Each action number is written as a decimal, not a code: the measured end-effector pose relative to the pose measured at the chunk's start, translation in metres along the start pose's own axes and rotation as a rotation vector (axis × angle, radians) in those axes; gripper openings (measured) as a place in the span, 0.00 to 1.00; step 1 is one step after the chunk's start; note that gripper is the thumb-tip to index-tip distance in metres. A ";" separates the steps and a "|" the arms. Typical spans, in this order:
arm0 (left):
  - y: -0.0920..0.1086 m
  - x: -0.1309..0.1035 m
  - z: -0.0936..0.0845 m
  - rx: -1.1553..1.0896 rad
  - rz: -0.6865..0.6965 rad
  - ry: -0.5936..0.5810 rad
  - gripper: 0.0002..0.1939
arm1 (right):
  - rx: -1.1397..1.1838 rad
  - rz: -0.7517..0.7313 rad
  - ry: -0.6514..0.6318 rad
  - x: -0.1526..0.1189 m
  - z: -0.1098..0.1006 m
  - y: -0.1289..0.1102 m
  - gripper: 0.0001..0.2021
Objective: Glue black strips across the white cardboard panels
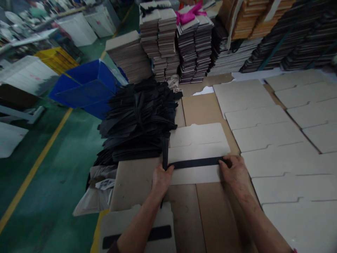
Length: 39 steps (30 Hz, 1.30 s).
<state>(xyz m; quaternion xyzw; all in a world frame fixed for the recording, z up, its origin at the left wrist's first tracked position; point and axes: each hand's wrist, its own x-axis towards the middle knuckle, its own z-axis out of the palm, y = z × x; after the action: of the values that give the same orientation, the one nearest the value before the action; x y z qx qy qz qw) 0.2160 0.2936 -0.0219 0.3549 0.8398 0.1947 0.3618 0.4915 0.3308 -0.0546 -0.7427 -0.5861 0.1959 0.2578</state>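
Black and narrow, the fabric strip [197, 163] lies flat across the pale grey die-cut cardboard panel [196, 154] straight ahead of you, its long axis running left to right, square to your forearms. Your left hand [161, 178] presses fingertips down on the strip's left end, where a second length of black strip turns away from you at a right angle; your right hand [235, 171] lies flat with its fingers on the right end. Both hands are spread and pressing rather than closed around anything, and each is equally near its own end, so the strip is pinned between them. Beneath that panel is the brown cardboard-covered worktable [205, 109]. To the panel's left and beyond it sits a loose heap of black strips [137, 123]. On your near side of the panel, by your left forearm, lies another grey panel with a black strip already across it [147, 232]. Right of the panel, overlapping rows of blank grey die-cut panels [279, 140] spread out. Far beyond it rise tall stacks of dark-edged boards [184, 42], and off to the left past the heap stands a blue plastic bin [84, 88] on the green floor.
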 end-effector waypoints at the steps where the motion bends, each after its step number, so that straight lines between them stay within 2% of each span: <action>1: 0.000 -0.001 -0.001 0.005 0.004 -0.002 0.11 | -0.010 0.003 0.016 0.001 0.001 0.002 0.15; 7: 0.000 -0.011 -0.007 0.040 0.053 -0.012 0.12 | -0.021 0.002 0.001 0.003 0.003 0.009 0.16; 15: 0.002 -0.011 -0.006 0.081 0.067 -0.003 0.11 | -0.045 -0.008 0.001 0.002 0.000 0.006 0.18; 18: 0.004 -0.019 -0.011 0.081 0.088 -0.009 0.10 | -0.036 0.002 0.007 0.003 0.000 0.007 0.19; 24: 0.011 -0.037 -0.025 0.125 0.136 -0.093 0.09 | -0.030 0.018 0.002 0.003 0.002 0.010 0.20; 34: 0.012 -0.008 -0.013 0.258 0.067 -0.081 0.15 | -0.061 0.038 -0.029 0.001 -0.001 0.006 0.18; 39: 0.011 -0.002 -0.010 0.281 0.052 -0.087 0.16 | -0.056 0.048 -0.021 0.001 -0.002 0.005 0.16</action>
<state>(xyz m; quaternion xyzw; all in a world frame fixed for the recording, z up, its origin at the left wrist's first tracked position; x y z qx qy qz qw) 0.2144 0.2985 -0.0074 0.4317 0.8329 0.0691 0.3392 0.4965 0.3308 -0.0562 -0.7615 -0.5758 0.1934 0.2261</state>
